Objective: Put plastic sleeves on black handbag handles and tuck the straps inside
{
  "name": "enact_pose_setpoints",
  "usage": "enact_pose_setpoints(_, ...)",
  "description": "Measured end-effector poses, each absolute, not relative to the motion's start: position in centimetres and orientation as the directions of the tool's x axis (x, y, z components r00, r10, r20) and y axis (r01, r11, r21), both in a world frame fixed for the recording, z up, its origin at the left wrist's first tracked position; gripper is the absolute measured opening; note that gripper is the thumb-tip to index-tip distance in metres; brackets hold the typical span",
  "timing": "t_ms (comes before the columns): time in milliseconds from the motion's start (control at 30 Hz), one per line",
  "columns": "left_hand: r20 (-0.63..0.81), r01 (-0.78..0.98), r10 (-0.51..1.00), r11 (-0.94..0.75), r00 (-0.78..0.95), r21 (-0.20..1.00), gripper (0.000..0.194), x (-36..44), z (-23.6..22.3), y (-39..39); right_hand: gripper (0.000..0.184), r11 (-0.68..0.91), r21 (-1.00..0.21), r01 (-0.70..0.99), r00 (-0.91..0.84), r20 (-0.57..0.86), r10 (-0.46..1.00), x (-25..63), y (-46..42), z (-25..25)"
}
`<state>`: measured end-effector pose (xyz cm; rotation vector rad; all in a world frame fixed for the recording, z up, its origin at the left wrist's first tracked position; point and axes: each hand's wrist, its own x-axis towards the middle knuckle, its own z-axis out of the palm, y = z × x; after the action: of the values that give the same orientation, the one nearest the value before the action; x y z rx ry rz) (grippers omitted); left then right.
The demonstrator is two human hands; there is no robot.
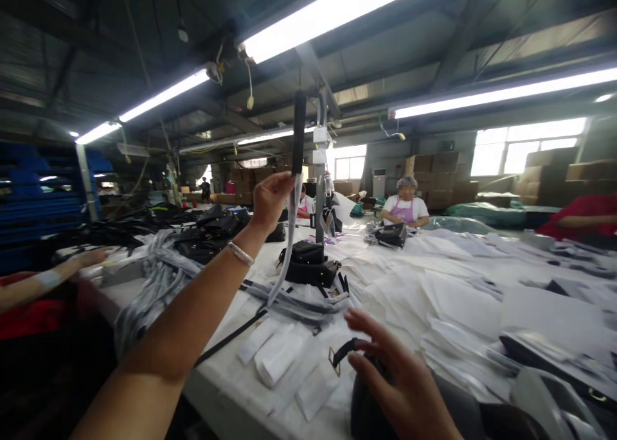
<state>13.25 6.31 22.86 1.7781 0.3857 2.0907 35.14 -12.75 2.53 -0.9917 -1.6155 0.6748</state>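
Note:
My left hand (274,199) is raised in front of me, fingers pinched on the upper part of a long strap in a pale plastic sleeve (288,247). The sleeve hangs down to the table, and a dark band (299,132) rises straight above the fingertips. My right hand (390,363), slightly blurred, hovers low over a black bag (369,401) with its fingers apart. A short black tab with a metal buckle (335,361) sticks out beside the thumb and forefinger; whether they grip it I cannot tell.
Plastic-wrapped straps (164,266) lie in a bundle at left. Black bags (311,263) stand mid-table before a metal post (320,202). White sheets (448,292) cover the right side. Folded white packets (279,356) lie near the front edge. A co-worker's arm (48,282) reaches in at left; another person (405,209) sits opposite.

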Motion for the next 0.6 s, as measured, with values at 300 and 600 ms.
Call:
enact_pose_setpoints(300, 0.987, 0.056, 0.032, -0.998, -0.157, 0.041, 0.003, 18.3, 38.0, -13.0, 0.059, 0.722, -0.692, 0.02, 0.048, 0.722, 0.691, 27.9, -11.6, 10.5)
enact_pose_setpoints(600, 0.643, -0.202, 0.713, -0.699, -0.281, 0.686, 0.009, 12.0, 28.9, -9.4, 0.057, 0.038, -0.942, -0.333, -0.474, 0.202, 0.857, 30.2, -21.8, -2.2)
